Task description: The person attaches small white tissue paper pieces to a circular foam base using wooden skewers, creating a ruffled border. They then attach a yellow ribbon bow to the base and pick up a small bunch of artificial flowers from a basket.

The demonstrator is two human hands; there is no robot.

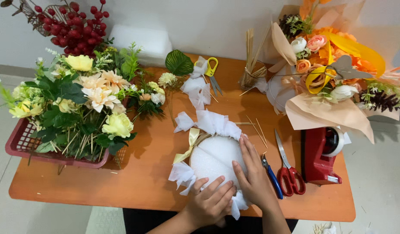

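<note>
White foam dome [215,157] sits on the orange table [143,173], ringed by bunched white fabric ruffles [211,122] with a pale yellow ribbon [192,139] along its far-left edge. Both hands rest on its near side.

Left hand [211,203]: fingers spread flat, pressing on the near lower edge of the dome and the ruffle there; not closed around anything.

Right hand [252,175]: laid open over the dome's right flank, fingers extended away from the person, palm on the foam; nothing clasped. The two hands touch or nearly touch at the near edge of the dome.

Just right of the right hand: blue-handled pliers [272,177], then red-handled scissors [288,171], then a red tape dispenser [320,155] further right. Beyond the right hand's fingertips, loose wooden sticks [257,130] lie on the table; further off, a glass holder of sticks [250,69] and yellow-handled scissors [213,73].

Far left of the hands, well apart: red basket [22,145] packed with cream and yellow artificial flowers [98,97]; red berry sprigs [76,28] behind it. Far right, beyond the dispenser: wrapped orange and peach bouquet [334,73].
</note>
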